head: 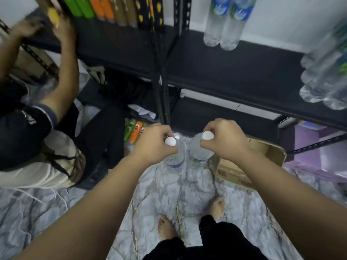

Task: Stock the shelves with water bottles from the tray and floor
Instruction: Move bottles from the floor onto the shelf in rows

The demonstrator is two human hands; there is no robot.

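Both forearms reach forward from 6 o'clock over the marble-patterned floor (169, 186), where two bare feet stand. At centre, the left hand (154, 145) has its fingers (169, 151) clenched round the neck of a clear water bottle (175, 158), just under its white cap (170, 141). Beside it, toward 3 o'clock, the right hand (223, 139) grips a second water bottle (199, 152) the same way, below a white cap (207, 135). Both bottles hang upright, close together; whether they touch cannot be told. An open cardboard box (262, 158) lies on the floor just past the right wrist. Black metal shelves (234, 72) span 12 o'clock, carrying more water bottles (225, 25) at 1 o'clock and others (326, 72) at 2 o'clock. Green and orange containers (88, 8) stand at 11 o'clock. At 9 o'clock another person (28, 128) reaches up toward the shelf.
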